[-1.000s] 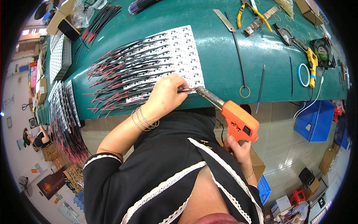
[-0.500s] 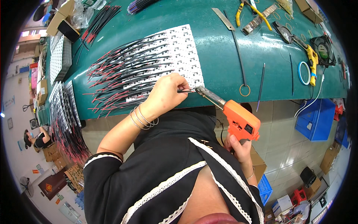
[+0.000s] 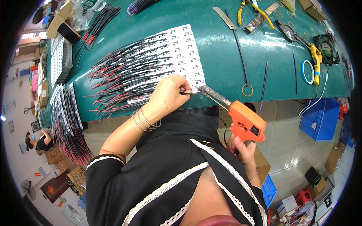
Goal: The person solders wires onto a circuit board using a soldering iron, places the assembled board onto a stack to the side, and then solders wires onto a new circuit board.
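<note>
In the left hand (image 3: pixel 169 91) a thin black wire (image 3: pixel 186 93) is being pinched, near the white, black-patterned flat panel (image 3: pixel 184 43). An orange plastic soldering gun (image 3: pixel 245 119) is being gripped by the right hand (image 3: pixel 243 148). Left fingertips (image 3: pixel 187 88) could be getting burned (metal tip (image 3: pixel 203 89) is probably running hot) if it's slipping.

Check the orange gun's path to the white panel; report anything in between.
Nothing visible does: the metal tip of the orange gun appears at the near right corner of the white panel. The left hand pinches a wire left of the tip.
</note>
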`<action>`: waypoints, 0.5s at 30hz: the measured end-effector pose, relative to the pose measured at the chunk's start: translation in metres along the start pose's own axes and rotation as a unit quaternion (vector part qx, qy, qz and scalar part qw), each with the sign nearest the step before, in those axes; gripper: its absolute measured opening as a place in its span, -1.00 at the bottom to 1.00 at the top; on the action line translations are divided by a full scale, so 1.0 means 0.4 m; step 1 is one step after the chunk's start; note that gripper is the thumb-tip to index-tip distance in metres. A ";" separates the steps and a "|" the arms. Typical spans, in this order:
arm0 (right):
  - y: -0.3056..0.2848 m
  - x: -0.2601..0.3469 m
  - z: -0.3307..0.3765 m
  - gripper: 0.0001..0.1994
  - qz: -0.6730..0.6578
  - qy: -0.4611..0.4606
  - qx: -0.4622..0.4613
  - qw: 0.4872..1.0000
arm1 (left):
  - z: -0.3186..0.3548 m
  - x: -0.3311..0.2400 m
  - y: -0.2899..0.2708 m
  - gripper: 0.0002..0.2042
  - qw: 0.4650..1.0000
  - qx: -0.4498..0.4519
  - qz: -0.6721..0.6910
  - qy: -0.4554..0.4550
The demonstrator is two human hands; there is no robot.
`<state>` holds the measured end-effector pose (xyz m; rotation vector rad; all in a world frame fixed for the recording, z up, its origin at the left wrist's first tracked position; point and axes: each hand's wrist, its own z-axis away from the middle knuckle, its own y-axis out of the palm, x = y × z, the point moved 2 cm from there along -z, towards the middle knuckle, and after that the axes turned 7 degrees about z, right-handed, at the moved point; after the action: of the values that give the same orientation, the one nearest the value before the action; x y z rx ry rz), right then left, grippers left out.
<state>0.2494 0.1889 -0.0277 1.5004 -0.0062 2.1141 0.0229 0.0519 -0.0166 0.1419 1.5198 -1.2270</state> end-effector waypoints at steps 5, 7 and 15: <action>-0.003 0.005 -0.013 -0.55 -0.005 -0.016 0.005 1.000 | -0.005 0.004 -0.016 -0.90 0.999 0.038 0.009 -0.021; -0.005 0.006 -0.019 -0.55 -0.007 -0.020 0.004 1.000 | 0.000 0.005 -0.033 -0.89 0.995 0.063 0.077 0.002; -0.013 0.018 -0.044 -0.58 0.018 -0.070 0.015 0.997 | 0.026 0.004 -0.045 -0.89 0.986 -0.028 0.139 0.083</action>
<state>0.2346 0.2019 -0.0297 1.6756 -0.0520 2.0401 0.0171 0.0353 -0.0052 0.4139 1.6141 -0.9666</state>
